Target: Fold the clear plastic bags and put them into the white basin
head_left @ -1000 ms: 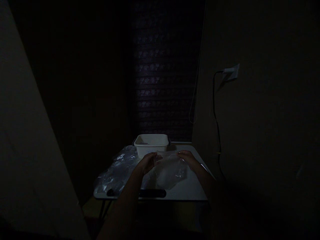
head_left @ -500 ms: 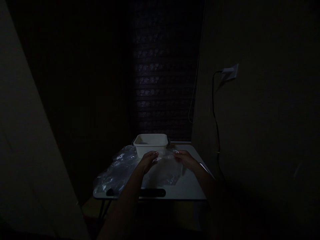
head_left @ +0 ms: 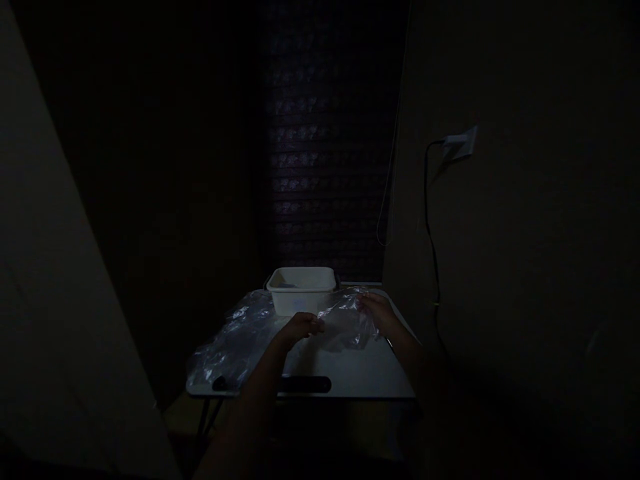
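A clear plastic bag (head_left: pixel 345 323) hangs between my two hands above a small white folding table (head_left: pixel 350 373). My left hand (head_left: pixel 304 325) pinches its left edge just in front of a white basin (head_left: pixel 303 303). On the other side, my right hand (head_left: pixel 376 312) grips the bunched film, with its fingertips partly behind the plastic. More clear plastic (head_left: pixel 235 343) lies crumpled over the left part of the table. Something pale and too dim to name rests inside the basin.
A dark slot (head_left: pixel 305 385) runs along the table's front edge. At the right, a black cord (head_left: pixel 433 253) drops from a wall outlet (head_left: pixel 463 143). A dark patterned blind (head_left: pixel 320 160) covers the back, and a pale panel edge (head_left: pixel 65 267) slants at the left.
My right hand has shifted right, drawing the bag that way and gathering it. My left hand is slightly lower and nearer. The basin and the plastic at the left have stayed put.
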`<state>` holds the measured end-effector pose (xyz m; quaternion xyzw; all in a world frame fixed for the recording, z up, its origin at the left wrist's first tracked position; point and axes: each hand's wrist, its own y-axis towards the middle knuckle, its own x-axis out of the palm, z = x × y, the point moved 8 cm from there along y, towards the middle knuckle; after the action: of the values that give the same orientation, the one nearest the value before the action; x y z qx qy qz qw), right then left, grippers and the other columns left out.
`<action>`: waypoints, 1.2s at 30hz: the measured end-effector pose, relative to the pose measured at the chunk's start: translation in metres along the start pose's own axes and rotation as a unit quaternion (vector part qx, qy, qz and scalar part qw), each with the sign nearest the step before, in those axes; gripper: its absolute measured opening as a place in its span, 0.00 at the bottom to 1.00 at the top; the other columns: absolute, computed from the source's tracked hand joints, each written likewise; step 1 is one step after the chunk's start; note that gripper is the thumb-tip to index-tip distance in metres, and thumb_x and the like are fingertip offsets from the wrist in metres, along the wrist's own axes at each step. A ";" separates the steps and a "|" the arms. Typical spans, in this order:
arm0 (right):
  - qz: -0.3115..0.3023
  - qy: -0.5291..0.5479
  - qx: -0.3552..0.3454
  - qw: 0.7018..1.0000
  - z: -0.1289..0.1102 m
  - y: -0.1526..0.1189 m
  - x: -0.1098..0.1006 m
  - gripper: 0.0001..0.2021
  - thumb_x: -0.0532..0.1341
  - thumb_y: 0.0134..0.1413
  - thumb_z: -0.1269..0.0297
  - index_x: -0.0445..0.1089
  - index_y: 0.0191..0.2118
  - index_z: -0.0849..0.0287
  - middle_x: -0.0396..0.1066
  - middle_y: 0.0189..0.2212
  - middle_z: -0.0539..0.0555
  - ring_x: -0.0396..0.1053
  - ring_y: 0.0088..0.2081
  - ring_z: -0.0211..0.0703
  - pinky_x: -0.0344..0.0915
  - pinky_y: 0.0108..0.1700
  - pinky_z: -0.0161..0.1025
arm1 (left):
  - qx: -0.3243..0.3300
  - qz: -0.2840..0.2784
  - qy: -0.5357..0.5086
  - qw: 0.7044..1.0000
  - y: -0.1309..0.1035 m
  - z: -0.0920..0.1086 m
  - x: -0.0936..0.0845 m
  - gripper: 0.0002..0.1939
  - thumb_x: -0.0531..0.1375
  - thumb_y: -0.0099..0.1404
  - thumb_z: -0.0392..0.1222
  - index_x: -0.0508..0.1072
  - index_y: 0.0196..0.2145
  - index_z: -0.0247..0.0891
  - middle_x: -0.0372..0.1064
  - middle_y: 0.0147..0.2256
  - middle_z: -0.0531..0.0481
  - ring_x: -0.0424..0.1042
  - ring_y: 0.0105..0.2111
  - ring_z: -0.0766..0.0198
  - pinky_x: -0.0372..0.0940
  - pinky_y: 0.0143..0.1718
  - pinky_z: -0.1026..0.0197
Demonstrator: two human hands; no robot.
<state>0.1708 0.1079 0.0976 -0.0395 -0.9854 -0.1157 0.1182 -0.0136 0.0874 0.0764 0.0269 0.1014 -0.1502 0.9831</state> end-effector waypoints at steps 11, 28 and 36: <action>0.029 -0.067 -0.038 0.997 -0.007 0.003 -0.018 0.08 0.59 0.26 0.62 0.66 0.19 0.61 0.64 0.18 0.49 0.60 0.23 0.37 0.54 0.24 0.33 | -0.039 0.040 -0.045 0.997 0.005 -0.009 0.003 0.07 0.57 0.43 0.38 0.60 0.19 0.35 0.63 0.18 0.53 0.61 0.13 0.71 0.51 0.14 0.69; -0.217 -0.288 -0.134 0.923 -0.040 -0.052 0.006 0.09 0.56 0.34 0.61 0.68 0.23 0.60 0.68 0.27 0.53 0.63 0.32 0.41 0.58 0.33 0.37 | 0.000 0.042 -0.136 0.990 0.005 -0.001 -0.002 0.16 0.55 0.42 0.47 0.65 0.27 0.32 0.63 0.36 0.43 0.59 0.39 0.59 0.57 0.33 0.60; -0.385 -0.504 -0.102 0.766 0.034 -0.081 0.012 0.11 0.51 0.33 0.75 0.69 0.25 0.62 0.68 0.28 0.53 0.64 0.32 0.37 0.57 0.34 0.31 | 0.027 -0.046 0.279 0.959 0.005 -0.019 0.014 0.21 0.42 0.54 0.49 0.64 0.34 0.30 0.64 0.35 0.44 0.62 0.34 0.63 0.58 0.27 0.65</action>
<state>0.1429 0.0376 0.0507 0.2790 -0.8182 -0.2151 -0.4544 -0.0027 0.0892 0.0551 0.0894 0.3687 -0.1841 0.9067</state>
